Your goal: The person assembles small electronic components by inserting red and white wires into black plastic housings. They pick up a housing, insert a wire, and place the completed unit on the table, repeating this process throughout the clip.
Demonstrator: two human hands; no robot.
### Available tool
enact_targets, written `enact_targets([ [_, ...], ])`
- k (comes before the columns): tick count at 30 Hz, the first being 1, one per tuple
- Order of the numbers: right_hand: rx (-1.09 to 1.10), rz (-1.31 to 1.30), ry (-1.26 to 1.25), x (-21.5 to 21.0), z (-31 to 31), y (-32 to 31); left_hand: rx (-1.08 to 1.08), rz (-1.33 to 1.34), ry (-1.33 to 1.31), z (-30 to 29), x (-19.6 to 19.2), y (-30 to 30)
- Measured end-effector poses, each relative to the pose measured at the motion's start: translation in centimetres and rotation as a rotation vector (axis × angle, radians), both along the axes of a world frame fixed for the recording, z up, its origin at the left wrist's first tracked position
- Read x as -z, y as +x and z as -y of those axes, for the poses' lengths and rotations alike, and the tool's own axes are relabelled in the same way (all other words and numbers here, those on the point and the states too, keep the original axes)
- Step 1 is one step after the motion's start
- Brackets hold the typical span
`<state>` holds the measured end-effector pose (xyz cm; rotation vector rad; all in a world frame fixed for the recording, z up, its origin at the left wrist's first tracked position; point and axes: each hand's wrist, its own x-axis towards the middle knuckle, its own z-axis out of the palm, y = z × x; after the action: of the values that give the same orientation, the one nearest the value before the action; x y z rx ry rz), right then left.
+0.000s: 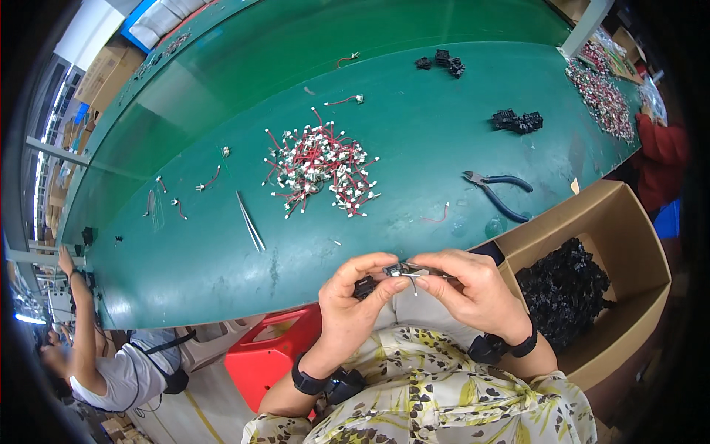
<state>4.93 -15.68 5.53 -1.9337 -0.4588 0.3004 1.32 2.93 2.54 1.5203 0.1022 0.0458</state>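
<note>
Just past the table's near edge, both my hands meet in front of my body. My left hand (349,300) is closed, thumb and forefinger pinching a small black plastic part (393,271) with a pale piece at it. A further black plastic piece (364,287) shows inside that palm. My right hand (473,288) is closed on a slim, dark metallic piece, its tip against the black part; its kind I cannot make out. From between the fingertips a short pale wire end (415,287) sticks out.
Ahead lies a heap of red wires with white connectors (318,166). Tweezers (250,222) lie left of it, cutting pliers (499,194) to the right. A cardboard box (629,311) of black parts stands at my right. Black part clusters (518,121) sit farther back. Other people work at both sides.
</note>
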Motion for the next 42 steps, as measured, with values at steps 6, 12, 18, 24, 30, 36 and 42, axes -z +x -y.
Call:
enact_targets([
  [6, -0.091, 0.09, -0.071, -0.3, -0.8, 0.1, 0.057, 0.103, 0.178, -1.3, -0.2, -0.5],
  [12, -0.028, 0.211, -0.167, -0.4, -3.2, -1.0, -0.036, 0.073, 0.178, -2.3, -0.5, -1.2],
  [18, 0.055, -0.332, 0.449, -5.9, -1.5, -0.9, -0.316, 0.062, 0.122, -9.6, -1.4, -2.1],
  [24, -0.864, -0.396, 1.397, -12.5, -1.7, -1.9, -0.864, 0.062, 0.647, -26.4, 0.0, -3.8],
  [30, -0.845, -0.515, 1.476, -11.6, -1.5, -2.9, -0.318, -0.027, -0.186, -16.4, -2.5, -2.4],
  [36, -0.903, -0.552, 1.642, -11.8, -1.0, -1.3, 0.066, -0.063, -0.209, -7.5, -5.2, 3.5],
  [42, -0.761, -0.494, 1.631, -13.6, 1.7, -0.2, 0.002, 0.207, 0.753, -10.8, -7.8, 19.1],
])
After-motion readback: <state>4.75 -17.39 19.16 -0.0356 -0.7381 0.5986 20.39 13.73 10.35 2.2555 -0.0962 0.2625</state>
